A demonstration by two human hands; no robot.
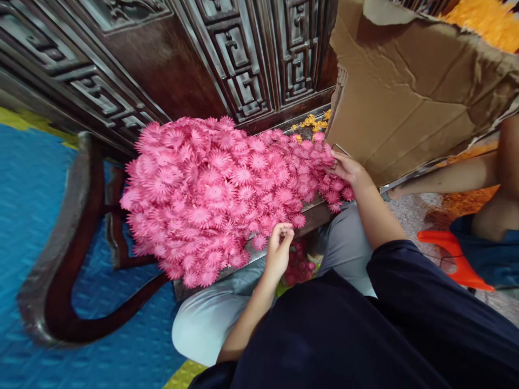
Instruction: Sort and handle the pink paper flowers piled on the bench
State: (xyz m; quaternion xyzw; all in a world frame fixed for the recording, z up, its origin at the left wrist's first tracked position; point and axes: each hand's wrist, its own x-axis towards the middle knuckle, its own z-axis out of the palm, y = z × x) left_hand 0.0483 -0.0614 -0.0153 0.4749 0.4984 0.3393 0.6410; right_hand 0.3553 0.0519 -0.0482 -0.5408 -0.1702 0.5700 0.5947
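A large heap of pink artificial flowers [211, 183] with thin, pointed petals covers the seat of a dark wooden bench. My left hand [279, 243] is raised at the heap's front edge, above my lap. Its fingers are curled and pinched together; whatever may be between them is too small to make out. My right hand [345, 165] reaches to the right end of the heap. Its fingers are apart and touch the flowers there, with the fingertips partly among the petals.
The carved bench back [243, 59] rises behind the heap, and its curved armrest [77, 324] stands left. A torn cardboard sheet [405, 97] leans at right. Small orange pieces [312, 123] lie behind the flowers. Another person's leg [450, 175] and an orange-red plastic object [450, 259] are farther right.
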